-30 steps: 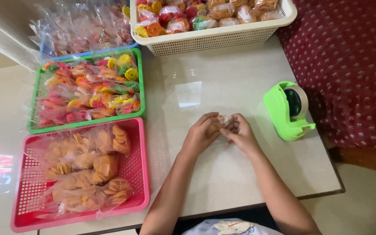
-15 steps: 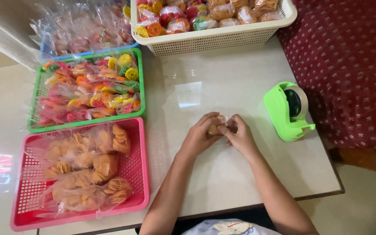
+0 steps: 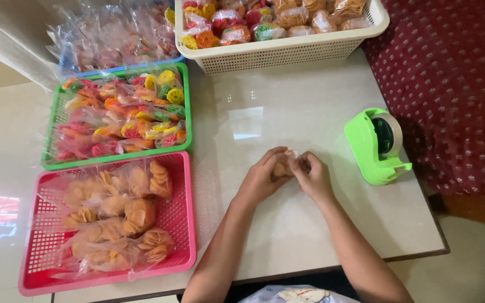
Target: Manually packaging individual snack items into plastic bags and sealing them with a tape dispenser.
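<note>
Three baskets line the left side of my view: a pink basket (image 3: pixel 183 224) nearest me with clear bags of orange round crackers, a green basket (image 3: pixel 185 106) behind it packed with bags of multicoloured crackers, and a blue one (image 3: pixel 124 68) further back that's mostly hidden under plastic. Moving right, a cream basket (image 3: pixel 287 53) sits at the far edge of the pale table (image 3: pixel 287 224), also full of little bagged snacks. Near the middle of the table my left hand (image 3: pixel 262 178) and right hand (image 3: pixel 312 177) meet, fingers curled in and pinching a small clear snack packet (image 3: pixel 283 166) between them, held just above the tabletop. Both hands grip it; most of it is hidden behind my fingers. Just to the right sits a bright green tape dispenser (image 3: pixel 373 147), near the table's edge, with a dark red patterned cloth (image 3: pixel 456 84) beyond it.
</note>
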